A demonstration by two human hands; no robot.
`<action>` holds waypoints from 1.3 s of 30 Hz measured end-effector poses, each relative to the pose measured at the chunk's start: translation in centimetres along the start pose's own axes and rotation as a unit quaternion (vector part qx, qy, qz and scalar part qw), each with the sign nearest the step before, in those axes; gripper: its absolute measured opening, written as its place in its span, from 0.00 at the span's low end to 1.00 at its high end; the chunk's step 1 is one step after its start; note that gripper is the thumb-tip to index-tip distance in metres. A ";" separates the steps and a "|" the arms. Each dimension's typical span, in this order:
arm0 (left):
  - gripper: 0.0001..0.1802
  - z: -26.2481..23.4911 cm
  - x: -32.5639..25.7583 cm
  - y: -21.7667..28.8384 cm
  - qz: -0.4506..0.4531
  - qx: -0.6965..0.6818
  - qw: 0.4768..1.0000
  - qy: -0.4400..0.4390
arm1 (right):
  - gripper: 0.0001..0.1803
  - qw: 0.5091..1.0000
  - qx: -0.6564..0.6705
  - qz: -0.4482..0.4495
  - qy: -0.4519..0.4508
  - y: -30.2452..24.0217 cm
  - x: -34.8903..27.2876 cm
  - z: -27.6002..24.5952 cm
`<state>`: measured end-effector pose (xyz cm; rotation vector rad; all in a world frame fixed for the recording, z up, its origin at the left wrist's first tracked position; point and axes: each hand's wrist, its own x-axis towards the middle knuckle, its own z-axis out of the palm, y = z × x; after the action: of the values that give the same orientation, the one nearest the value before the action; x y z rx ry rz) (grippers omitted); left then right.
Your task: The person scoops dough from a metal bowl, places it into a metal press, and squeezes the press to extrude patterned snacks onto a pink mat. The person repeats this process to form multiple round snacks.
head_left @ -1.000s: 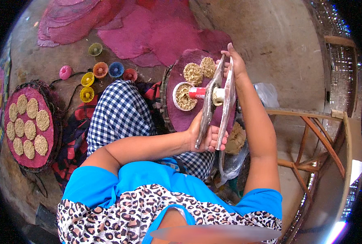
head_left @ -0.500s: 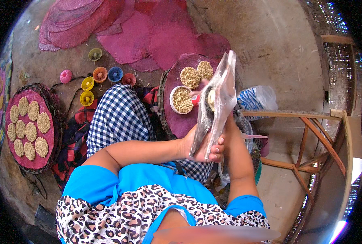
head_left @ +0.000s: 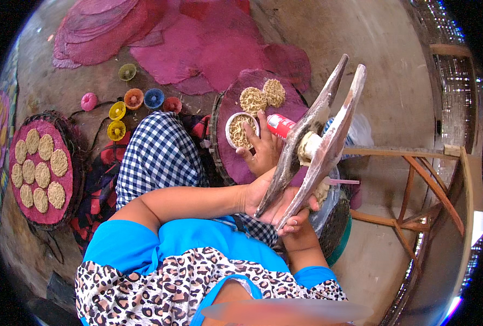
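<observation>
1. Moved within the last half second: two-handled press (head_left: pixel 328 145), swung over toward the upper right, handles now farther apart; right hand (head_left: pixel 263 146), come out from behind it on the left side.
2. Left hand (head_left: pixel 283 200): palm up, fingers curled around the lower handle ends; forearm runs almost level from the left.
3. Right hand, pose: fingers spread, thumb apart, reaching over the edge of a white ring (head_left: pixel 228 132); whether fingertips touch it, cannot tell. Forearm passes beneath the left hand and press.
4. Press, position: held aslant above the right side of a round tray (head_left: pixel 230 163); red cylinder (head_left: pixel 280 125) projecting left, pale plug (head_left: pixel 308 147) between the handles.
5. White ring: filled with noodle strands (head_left: pixel 238 131), lying on the tray's purple sheet.
6. Noodle rounds (head_left: pixel 253 100): two, side by side beyond the ring.
</observation>
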<state>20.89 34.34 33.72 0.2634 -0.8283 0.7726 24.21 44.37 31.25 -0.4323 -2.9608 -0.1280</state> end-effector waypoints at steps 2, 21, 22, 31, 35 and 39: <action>0.47 -0.1 0.0 -0.2 -0.005 0.027 0.999 0.023 | 0.42 0.999 0.021 0.045 0.021 -0.7 -1.2 0.4; 0.46 -1.1 0.1 -2.4 -0.064 -0.011 0.998 0.024 | 0.46 0.984 0.003 0.157 0.082 -2.6 -2.1 0.8; 0.46 -1.1 0.1 -2.5 -0.059 -0.001 0.998 0.035 | 0.48 0.984 0.044 0.152 0.080 -2.6 -1.8 0.8; 0.48 -1.4 0.2 -3.1 -0.091 -0.023 0.995 0.043 | 0.57 0.792 0.553 0.239 0.096 -0.7 -1.4 0.9; 0.49 -1.6 -0.1 -3.4 -0.098 -0.021 0.994 0.050 | 0.55 0.878 0.337 0.312 0.136 0.4 -5.9 -0.7; 0.50 -1.9 0.2 -4.1 -0.109 -0.030 0.992 0.059 | 0.49 0.954 0.106 0.269 0.080 -1.2 -8.9 1.0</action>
<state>24.91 32.52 32.98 0.2484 -0.6971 0.5529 32.13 40.89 28.81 -1.1092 -2.5511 0.2039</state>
